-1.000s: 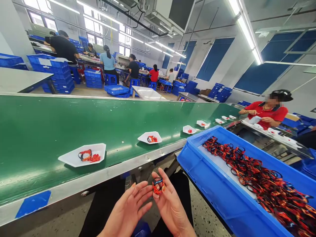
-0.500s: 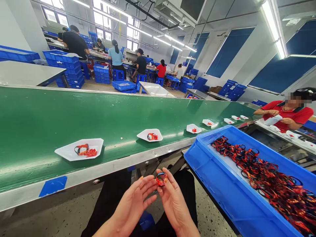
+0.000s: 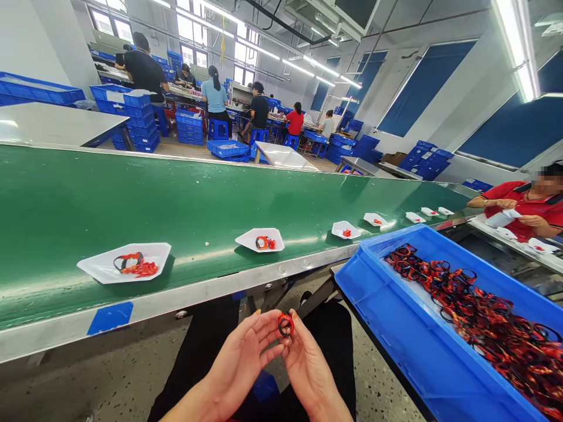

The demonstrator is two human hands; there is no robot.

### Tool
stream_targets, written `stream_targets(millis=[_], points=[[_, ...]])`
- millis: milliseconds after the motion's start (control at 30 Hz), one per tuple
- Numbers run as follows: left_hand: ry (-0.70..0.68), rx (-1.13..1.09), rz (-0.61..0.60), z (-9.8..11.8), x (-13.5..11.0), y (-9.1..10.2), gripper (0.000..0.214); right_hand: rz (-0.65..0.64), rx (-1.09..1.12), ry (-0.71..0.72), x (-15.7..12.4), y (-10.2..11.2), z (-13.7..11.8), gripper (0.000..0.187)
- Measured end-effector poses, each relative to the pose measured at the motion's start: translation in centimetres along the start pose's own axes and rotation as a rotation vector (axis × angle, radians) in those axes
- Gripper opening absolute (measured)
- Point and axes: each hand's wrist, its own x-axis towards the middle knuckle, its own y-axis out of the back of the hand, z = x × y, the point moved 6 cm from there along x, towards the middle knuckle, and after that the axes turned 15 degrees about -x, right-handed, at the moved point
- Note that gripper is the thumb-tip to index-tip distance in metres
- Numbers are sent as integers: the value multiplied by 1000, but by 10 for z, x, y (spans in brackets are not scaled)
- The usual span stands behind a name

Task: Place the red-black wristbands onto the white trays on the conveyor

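Note:
A small loop of red and black braided cord (image 3: pixel 285 325) is pinched between the fingertips of my left hand (image 3: pixel 244 357) and my right hand (image 3: pixel 310 369), just above my lap. Its lower edge is partly hidden by my fingers. To the right of my right hand stands a blue plastic crate (image 3: pixel 387 328) heaped with many similar red and black cord loops (image 3: pixel 475 313). The steel edge of a green conveyor belt (image 3: pixel 176 299) runs just beyond my hands.
White trays holding red and black cord pieces, such as one white tray (image 3: pixel 125 262), sit in a line on the green belt (image 3: pixel 132 199). A person in a red shirt (image 3: pixel 523 205) works at the far right. Stacked blue crates and other workers fill the hall behind.
My view has swung, so the trays sit further left and the crate further right. The cord loop now shows as a rounder ring between my fingertips.

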Motion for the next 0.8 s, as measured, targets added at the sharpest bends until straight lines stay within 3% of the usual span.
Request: stream_targets(millis=[267,367,467,600,667,800], points=[[-8,-38,-10,3,-2,-3,44,-64,35,-78,6,-1,12,23],[-25,-54,5,5,-2,-3,45,-50,-64,2,10,-1,3,24],[-55,-59,39,9,0,0,45,23,-417,321,17,-9,-40,25],[-18,-55,80,9,3,10,45,190,-1156,865,32,-46,-119,32],[16,-45,97,7,4,15,45,267,-1326,973,49,-61,-151,39],[41,-16,127,7,3,20,43,396,-1420,960,86,-72,-189,56]])
